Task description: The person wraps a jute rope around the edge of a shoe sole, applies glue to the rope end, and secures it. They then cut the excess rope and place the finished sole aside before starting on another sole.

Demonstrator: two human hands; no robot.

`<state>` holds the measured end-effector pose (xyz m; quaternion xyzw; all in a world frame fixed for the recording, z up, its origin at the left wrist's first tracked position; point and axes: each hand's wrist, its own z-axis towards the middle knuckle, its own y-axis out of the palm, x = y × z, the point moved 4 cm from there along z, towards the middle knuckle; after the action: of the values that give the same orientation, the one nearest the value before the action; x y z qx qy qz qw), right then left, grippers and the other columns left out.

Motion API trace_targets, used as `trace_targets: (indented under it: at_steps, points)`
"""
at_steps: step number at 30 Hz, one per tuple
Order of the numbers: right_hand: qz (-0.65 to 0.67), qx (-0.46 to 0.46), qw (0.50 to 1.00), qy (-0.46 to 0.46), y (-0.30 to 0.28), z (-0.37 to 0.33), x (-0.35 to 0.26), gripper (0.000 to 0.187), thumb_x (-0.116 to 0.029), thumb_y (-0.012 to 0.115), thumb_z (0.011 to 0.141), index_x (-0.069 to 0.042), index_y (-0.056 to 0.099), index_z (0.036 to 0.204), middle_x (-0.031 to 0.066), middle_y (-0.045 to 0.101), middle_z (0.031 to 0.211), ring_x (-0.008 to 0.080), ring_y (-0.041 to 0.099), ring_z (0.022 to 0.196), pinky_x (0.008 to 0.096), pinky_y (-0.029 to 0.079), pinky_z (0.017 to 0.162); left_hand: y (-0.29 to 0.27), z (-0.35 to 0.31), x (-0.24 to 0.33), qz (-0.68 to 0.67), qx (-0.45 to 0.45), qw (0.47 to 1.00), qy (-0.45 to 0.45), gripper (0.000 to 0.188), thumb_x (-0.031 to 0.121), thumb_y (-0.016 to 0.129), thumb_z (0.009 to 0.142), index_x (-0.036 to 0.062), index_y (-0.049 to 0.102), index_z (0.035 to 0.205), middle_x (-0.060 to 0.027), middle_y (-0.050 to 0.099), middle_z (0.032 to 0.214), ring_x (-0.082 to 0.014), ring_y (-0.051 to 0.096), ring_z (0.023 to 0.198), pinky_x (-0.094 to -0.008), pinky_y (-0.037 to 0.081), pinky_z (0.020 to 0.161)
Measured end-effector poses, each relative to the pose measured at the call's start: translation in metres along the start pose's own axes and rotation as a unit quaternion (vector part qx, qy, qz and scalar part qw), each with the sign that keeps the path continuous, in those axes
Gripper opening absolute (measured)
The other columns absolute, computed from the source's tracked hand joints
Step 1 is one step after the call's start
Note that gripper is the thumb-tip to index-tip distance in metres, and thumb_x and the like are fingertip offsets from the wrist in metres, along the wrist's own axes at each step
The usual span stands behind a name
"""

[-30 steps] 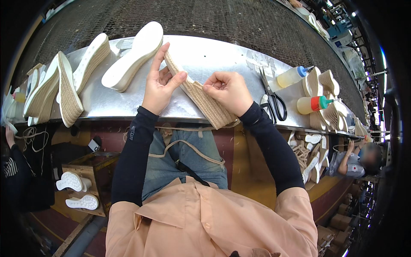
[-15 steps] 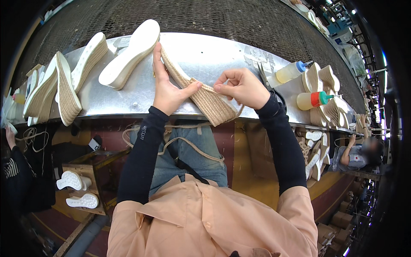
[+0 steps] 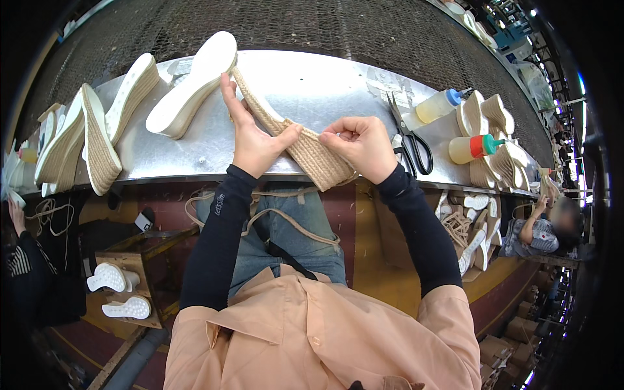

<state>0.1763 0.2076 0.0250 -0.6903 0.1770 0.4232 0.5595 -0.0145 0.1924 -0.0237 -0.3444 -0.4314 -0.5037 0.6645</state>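
A wedge shoe sole (image 3: pixel 315 159), its side covered in rows of tan braided rope, is tilted over the near edge of the metal table. My left hand (image 3: pixel 255 144) grips it around the middle, thumb pressed on the braid and fingers behind. At the upper rim, my right hand (image 3: pixel 365 148) pinches the braided cord between thumb and fingertips. Loose tan rope (image 3: pixel 296 224) loops down across my lap. Just left of my left hand, an uncovered white wedge sole (image 3: pixel 195 88) leans on the table.
Black scissors (image 3: pixel 416 146) lie right of my right hand, near a blue-capped glue bottle (image 3: pixel 430 109) and a red-and-green-topped one (image 3: pixel 469 149). Rope-covered wedges (image 3: pixel 101 143) stand at the left; more (image 3: pixel 497 117) at the right. A mesh conveyor (image 3: pixel 286 26) runs behind. Co-workers sit either side.
My right hand has come down and slightly left, closer to the sole's rim, uncovering the scissors. My left hand still holds the sole.
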Motion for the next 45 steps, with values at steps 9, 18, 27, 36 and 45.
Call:
trace_targets:
  at_steps: [9, 18, 27, 36, 45]
  points:
    - [0.141, -0.008, 0.990, 0.028, 0.000, 0.001, 0.010, 0.025, -0.019, 0.073, 0.081, 0.005, 0.071, 0.084, 0.0061, 0.065, 0.064, 0.0051, 0.055, 0.059, 0.0233, 0.046, 0.054, 0.011, -0.011, 0.009, 0.073, 0.010, 0.997, 0.004, 0.136, 0.028, 0.088, 0.061, 0.0019, -0.016, 0.145, -0.0324, 0.012, 0.143, -0.0397, 0.025, 0.134, -0.0471, 0.025, 0.111]
    - [0.089, -0.018, 0.995, 0.046, -0.006, -0.006, 0.008, 0.020, -0.014, 0.072, 0.084, 0.006, 0.070, 0.089, 0.0023, 0.066, 0.072, 0.0028, 0.056, 0.064, 0.0176, 0.044, 0.056, 0.011, -0.011, 0.013, 0.152, 0.032, 0.988, -0.003, 0.135, 0.030, 0.088, 0.059, 0.0008, -0.010, 0.147, -0.0298, 0.008, 0.148, -0.0411, 0.011, 0.139, -0.0494, 0.014, 0.114]
    - [0.104, -0.006, 0.993, 0.050, -0.001, -0.009, 0.010, 0.018, -0.013, 0.072, 0.083, 0.003, 0.066, 0.078, -0.0005, 0.061, 0.063, 0.0014, 0.051, 0.056, 0.0181, 0.040, 0.050, 0.011, -0.015, 0.011, 0.137, 0.039, 0.990, -0.020, 0.132, 0.030, 0.086, 0.061, 0.0007, -0.010, 0.147, -0.0301, 0.006, 0.148, -0.0411, 0.008, 0.140, -0.0505, 0.014, 0.114]
    - [0.147, -0.065, 0.980, 0.117, -0.009, -0.013, 0.009, 0.019, -0.015, 0.069, 0.086, -0.001, 0.060, 0.076, -0.0026, 0.057, 0.061, 0.0009, 0.046, 0.049, 0.0179, 0.034, 0.043, 0.043, -0.039, 0.009, 0.086, 0.085, 0.992, -0.022, 0.120, 0.028, 0.079, 0.071, -0.0018, -0.009, 0.146, -0.0301, -0.001, 0.151, -0.0414, -0.001, 0.143, -0.0499, 0.004, 0.115]
    - [0.111, -0.022, 0.991, 0.068, -0.022, -0.034, 0.015, 0.015, -0.012, 0.069, 0.084, 0.003, 0.069, 0.087, 0.0017, 0.063, 0.065, 0.0037, 0.054, 0.056, 0.0201, 0.043, 0.052, 0.042, -0.040, 0.009, 0.097, 0.081, 0.992, -0.007, 0.119, 0.028, 0.079, 0.072, 0.0020, -0.009, 0.148, -0.0314, -0.005, 0.151, -0.0423, -0.004, 0.143, -0.0516, 0.003, 0.114]
